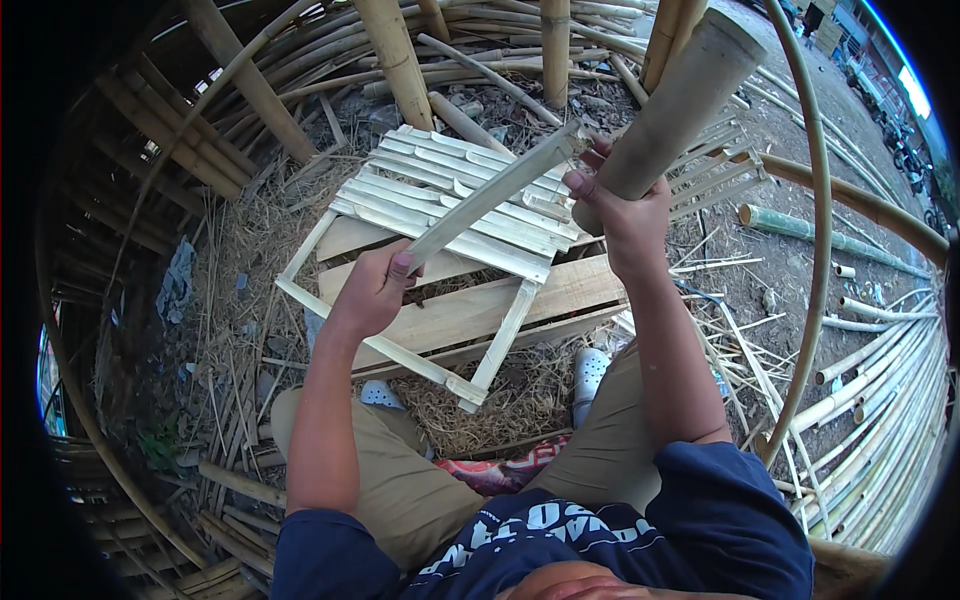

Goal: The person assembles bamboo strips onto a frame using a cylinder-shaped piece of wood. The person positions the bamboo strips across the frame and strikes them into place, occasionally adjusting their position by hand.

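Note:
My left hand (372,288) is closed around the near end of a split bamboo slat (490,195), which slants up to the right. My right hand (637,218) grips a thick bamboo club (685,100), its wide cut end raised to the upper right. The right thumb and fingertips are at the slat's far end; whether they pinch it I cannot tell. Below both hands lies a bamboo frame (500,340) with several curved slats (440,205) laid side by side across its far part. The frame rests on a low wooden plank bench (440,318).
Another slatted bamboo panel (715,170) lies beyond my right hand. Many bamboo poles (870,400) are stacked at the right, and a green pole (830,240) lies above them. Bamboo posts (395,60) stand at the back. A bent bamboo strip (815,230) arches close by on the right.

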